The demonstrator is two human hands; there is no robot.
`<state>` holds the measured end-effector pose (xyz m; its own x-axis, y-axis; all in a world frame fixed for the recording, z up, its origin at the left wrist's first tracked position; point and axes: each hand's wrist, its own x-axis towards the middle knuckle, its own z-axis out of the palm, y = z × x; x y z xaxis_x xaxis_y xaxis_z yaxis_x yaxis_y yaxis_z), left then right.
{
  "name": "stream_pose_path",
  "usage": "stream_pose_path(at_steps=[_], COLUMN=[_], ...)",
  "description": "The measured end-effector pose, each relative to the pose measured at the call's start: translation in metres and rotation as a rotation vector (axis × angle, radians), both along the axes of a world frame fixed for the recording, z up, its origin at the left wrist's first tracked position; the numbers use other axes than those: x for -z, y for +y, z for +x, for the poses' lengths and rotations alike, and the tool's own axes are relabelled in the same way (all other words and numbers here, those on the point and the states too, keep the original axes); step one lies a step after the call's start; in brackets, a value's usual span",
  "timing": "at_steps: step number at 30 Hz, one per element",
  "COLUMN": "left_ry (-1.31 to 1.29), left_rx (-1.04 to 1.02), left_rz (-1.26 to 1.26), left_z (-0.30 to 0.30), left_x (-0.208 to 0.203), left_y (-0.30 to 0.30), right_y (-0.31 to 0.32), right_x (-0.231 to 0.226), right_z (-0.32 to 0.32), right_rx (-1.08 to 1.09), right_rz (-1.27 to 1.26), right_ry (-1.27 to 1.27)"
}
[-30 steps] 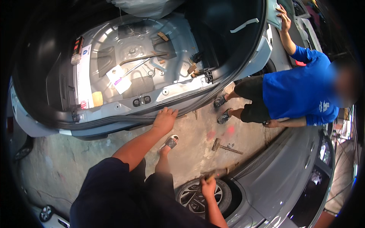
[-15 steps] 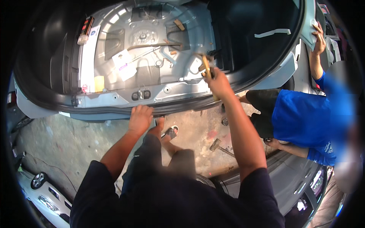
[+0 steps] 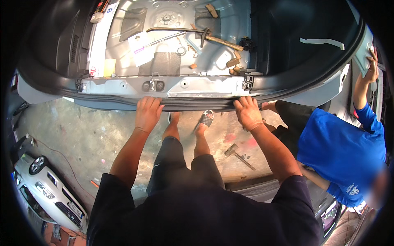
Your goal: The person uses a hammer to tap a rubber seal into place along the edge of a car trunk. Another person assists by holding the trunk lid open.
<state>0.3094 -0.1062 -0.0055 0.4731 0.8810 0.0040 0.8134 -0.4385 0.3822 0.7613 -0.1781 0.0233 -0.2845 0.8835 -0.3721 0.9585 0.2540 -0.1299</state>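
Note:
My left hand curls its fingers over the black rubber seal along the rear edge of an open car boot. Farther right on the same seal, my right hand grips with bent fingers, thumb toward the inside. What lies under the fingers is hidden. In front of them, on the bare metal boot floor, a hammer with a wooden handle lies by a long dark curved bar. Small wood blocks are scattered near its handle. A white paper sheet lies to the left.
At the right, a person in a blue shirt holds a light-coloured body panel. A large mallet lies on the concrete floor behind the boot. A white car stands at the lower left, near a cable.
My right hand has let go of the hammer, which now lies in the boot, and has come down onto the seal. My left hand stays on the seal. The view has shifted.

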Motion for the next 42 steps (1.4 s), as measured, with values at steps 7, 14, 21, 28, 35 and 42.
stream_pose_path(at_steps=[7,14,21,28,35,42], left_ry=[0.046,0.017,-0.01,0.178,0.255,0.203], left_rx=[0.036,-0.042,-0.265,-0.136,0.072,0.244], left_rz=[0.086,0.133,0.036,-0.171,-0.221,-0.465], left_z=[0.002,0.002,0.016,0.0,-0.008,-0.016], left_x=[0.0,0.01,0.001,-0.008,-0.012,0.019], left_y=[0.001,-0.003,0.013,0.039,0.075,0.102], right_y=[0.01,0.022,0.042,0.085,0.117,0.102], right_x=[0.027,0.012,0.015,-0.01,-0.005,0.015], right_z=[0.017,0.026,0.027,0.003,0.016,-0.034], right_rx=[-0.009,0.057,0.089,0.041,0.023,0.046], right_rz=[0.065,0.034,0.007,0.023,-0.26,-0.318], right_ry=[0.111,0.213,0.14,-0.099,-0.021,0.081])
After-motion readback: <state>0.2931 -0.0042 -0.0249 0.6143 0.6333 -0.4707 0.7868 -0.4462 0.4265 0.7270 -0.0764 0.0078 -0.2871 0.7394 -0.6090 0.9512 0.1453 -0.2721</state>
